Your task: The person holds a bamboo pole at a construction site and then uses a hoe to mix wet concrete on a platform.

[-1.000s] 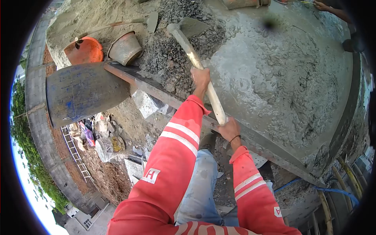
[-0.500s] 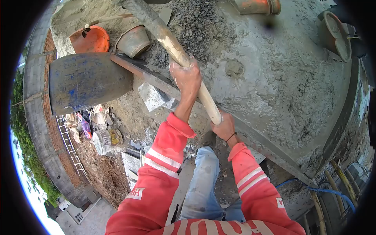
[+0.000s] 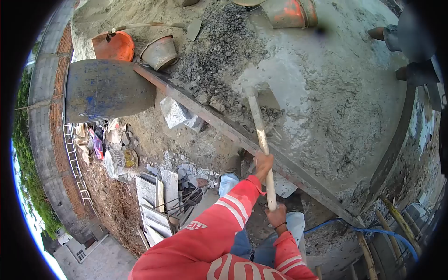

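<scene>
My left hand (image 3: pixel 264 164) is wrapped round the wooden handle (image 3: pixel 259 125) of a hoe, partway down its length. Near the butt end, my right hand (image 3: pixel 276 216) grips the same handle. The hoe's blade (image 3: pixel 268 99) rests in the mix, where dark gravel (image 3: pixel 215 60) meets wet grey concrete (image 3: pixel 336 130). Grey mix coats the upper handle. Below my hands are my jeans and one dark boot, partly hidden by my arms.
A long board (image 3: pixel 219 122) edges the mix in front of me. At left are a dark barrel (image 3: pixel 109 91), an orange basin (image 3: pixel 114 46) and a bucket (image 3: pixel 159 52). More buckets (image 3: pixel 284 14) stand at the top. Another person's legs (image 3: pixel 415 72) show at right.
The hoe has come down from a raised position, its blade now in the mix. Both hands have moved lower and toward me. Another person's legs have appeared at right, and the bucket there is gone.
</scene>
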A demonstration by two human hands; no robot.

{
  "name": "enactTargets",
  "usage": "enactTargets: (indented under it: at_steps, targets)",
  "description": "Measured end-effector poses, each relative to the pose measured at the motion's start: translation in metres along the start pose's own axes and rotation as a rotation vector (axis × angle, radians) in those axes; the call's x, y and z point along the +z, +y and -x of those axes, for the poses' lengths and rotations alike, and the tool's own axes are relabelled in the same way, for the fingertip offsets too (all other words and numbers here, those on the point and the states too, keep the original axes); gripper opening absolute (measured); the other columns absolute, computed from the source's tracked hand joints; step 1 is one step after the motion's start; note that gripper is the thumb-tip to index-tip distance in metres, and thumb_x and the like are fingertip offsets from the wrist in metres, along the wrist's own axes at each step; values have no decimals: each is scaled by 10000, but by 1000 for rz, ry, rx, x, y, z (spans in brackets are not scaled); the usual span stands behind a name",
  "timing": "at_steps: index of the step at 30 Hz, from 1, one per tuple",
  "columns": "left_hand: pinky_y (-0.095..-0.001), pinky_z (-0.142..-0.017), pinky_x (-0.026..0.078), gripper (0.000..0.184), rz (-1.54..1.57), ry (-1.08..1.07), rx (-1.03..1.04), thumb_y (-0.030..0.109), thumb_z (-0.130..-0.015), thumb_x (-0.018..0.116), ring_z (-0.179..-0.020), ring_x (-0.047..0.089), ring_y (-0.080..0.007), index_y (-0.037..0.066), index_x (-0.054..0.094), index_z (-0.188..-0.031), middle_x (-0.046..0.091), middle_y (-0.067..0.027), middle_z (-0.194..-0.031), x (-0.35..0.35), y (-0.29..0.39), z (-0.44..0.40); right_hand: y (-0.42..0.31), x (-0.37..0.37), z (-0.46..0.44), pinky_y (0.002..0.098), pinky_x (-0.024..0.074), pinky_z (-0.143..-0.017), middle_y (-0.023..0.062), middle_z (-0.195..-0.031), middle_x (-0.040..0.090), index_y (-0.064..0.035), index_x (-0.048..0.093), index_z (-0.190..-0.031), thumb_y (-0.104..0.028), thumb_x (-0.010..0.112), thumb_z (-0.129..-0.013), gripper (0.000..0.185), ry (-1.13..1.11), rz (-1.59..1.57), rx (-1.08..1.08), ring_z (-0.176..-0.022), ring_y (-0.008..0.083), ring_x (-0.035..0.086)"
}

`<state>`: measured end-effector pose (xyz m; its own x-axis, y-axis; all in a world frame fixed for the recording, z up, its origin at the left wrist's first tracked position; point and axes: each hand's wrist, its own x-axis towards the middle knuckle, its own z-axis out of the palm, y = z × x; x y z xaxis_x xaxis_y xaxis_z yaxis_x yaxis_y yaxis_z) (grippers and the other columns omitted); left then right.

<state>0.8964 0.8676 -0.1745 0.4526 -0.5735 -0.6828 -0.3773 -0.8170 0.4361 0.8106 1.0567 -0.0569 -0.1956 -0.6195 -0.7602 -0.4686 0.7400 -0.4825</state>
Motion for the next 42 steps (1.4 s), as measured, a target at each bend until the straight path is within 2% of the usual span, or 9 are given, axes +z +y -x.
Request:
enactTargets:
  at_steps: [4, 8, 13, 18, 23, 29, 32, 37, 42]
  targets:
    - [-432, -703, 522, 343, 173, -58, 8, 195, -724, 699, -767, 672, -368, -70, 593, -914, 662, -234, -802, -22, 47, 65, 17, -21, 1, 437, 537, -696, 202, -832, 691, -25, 685, -959, -145, 737, -626, 357, 50, -13, -55, -778, 371, 680]
    - [-276, -455, 438, 107, 590, -205, 406, 64, -810, 656, -464, 542, -118, 13, 572, -768, 584, -53, -619, -138, 204, 46, -96, -31, -82, 403, 540, -690, 192, -839, 685, -27, 662, -1007, -112, 686, -659, 359, 67, -161, -373, -788, 368, 679]
    - [-381, -564, 492, 300, 525, 157, 788, 162, -764, 675, -597, 615, -249, -72, 534, -889, 599, -166, -694, -232, 344, -69, -290, -7, -197, 411, 519, -662, 208, -800, 668, -22, 648, -989, -119, 680, -676, 329, 98, -344, -689, -771, 389, 659]
    - [-483, -806, 485, 384, 10, 361, 696, 187, -757, 651, -908, 622, -449, -103, 545, -985, 623, -297, -939, -182, 269, -229, -251, 121, -249, 397, 515, -616, 191, -723, 662, 30, 637, -902, -151, 724, -687, 295, -4, -398, -396, -664, 359, 655]
    - [-432, -935, 486, 532, -340, 81, 117, 249, -743, 665, -1072, 606, -409, -60, 515, -1150, 612, -281, -1128, -67, 114, -248, -166, 120, -178, 287, 426, -422, 57, -589, 593, 43, 608, -751, -130, 725, -742, 209, -317, -868, 204, -458, 124, 548]
    - [-450, -887, 498, 486, -193, 18, 150, 207, -730, 662, -1061, 583, -459, -81, 566, -1109, 596, -302, -1114, -81, 75, -169, -71, 149, -104, 299, 414, -404, 63, -612, 605, 8, 572, -781, -132, 708, -748, 198, -32, -325, 68, -466, 126, 556]
    - [-460, -850, 489, 497, -75, 106, 105, 233, -734, 692, -968, 613, -448, -99, 546, -1073, 621, -302, -1005, -84, 11, -104, -61, 110, -34, 406, 512, -554, 166, -657, 637, -9, 636, -772, -179, 751, -650, 239, -23, -211, -181, -562, 306, 631]
    - [-280, -460, 443, 273, 477, -143, 171, 49, -827, 673, -528, 539, -113, 1, 478, -1012, 576, -61, -788, -146, 95, -12, -70, 61, -64, 461, 527, -635, 177, -760, 674, -69, 681, -905, -161, 742, -632, 294, 52, -4, -301, -714, 388, 659]
    - [-260, -430, 429, 256, 645, 145, 686, 20, -865, 631, -490, 521, -122, -12, 442, -1034, 525, -55, -717, -158, 251, -89, -204, 15, -224, 476, 516, -670, 202, -769, 660, -76, 654, -932, -182, 721, -655, 304, 143, -49, -516, -769, 414, 637]
